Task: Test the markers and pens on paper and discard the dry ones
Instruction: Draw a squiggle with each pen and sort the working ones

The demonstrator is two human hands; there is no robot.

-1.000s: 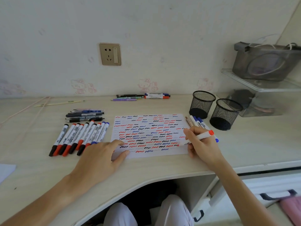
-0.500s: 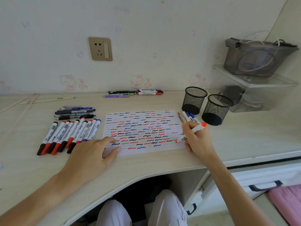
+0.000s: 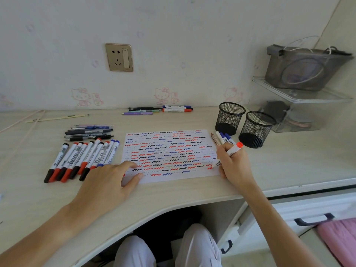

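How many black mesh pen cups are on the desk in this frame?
2. One mesh cup stands behind the paper's far right corner; the other mesh cup stands just right of it and nearer. Nothing seems to hide a third.

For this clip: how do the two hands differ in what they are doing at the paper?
The left hand lies flat with straight fingers, pressing the paper's near left corner; the right hand is curled round a red marker. The left hand holds nothing; the right hand puts the marker's tip to the paper's right edge. Both rest on the desk.
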